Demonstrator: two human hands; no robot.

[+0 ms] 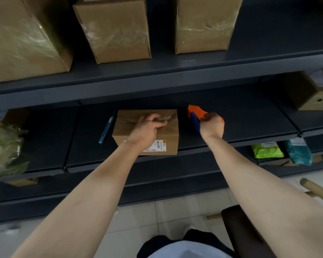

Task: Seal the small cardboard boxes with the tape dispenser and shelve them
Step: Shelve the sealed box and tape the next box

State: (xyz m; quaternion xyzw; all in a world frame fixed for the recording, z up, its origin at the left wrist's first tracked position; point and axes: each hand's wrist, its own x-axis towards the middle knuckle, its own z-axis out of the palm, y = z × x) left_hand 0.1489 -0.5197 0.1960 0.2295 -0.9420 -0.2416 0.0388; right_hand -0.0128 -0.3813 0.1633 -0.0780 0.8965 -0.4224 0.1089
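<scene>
A: Where is the box now?

B: The small cardboard box point(147, 131) sits on the middle shelf point(241, 123), close to its front edge. The left hand point(147, 130) presses down flat on its top, fingers curled over the flap seam where clear tape glints. The right hand point(212, 125) is closed around the tape dispenser point(195, 114), held just beside the box's right side, off the cardboard.

A: What could go wrong?

B: I'd judge the tape may not be fully severed or pressed down. If the dispenser pulls away with the strip loose, the film could wrinkle or stick to itself. The shelf is smooth dark metal, so the light box might also slide toward the front edge if the left hand lets up.

A: Anything nearby to snag?

B: A slim blue pen-shaped tool point(106, 130) lies just beside the box's left side; shoving the box leftward would knock it.

A: Materials?

B: Matte brown corrugated card with a white barcode label point(157, 146) on the front, glossy thin tape, and a hard orange-and-blue plastic dispenser.
</scene>
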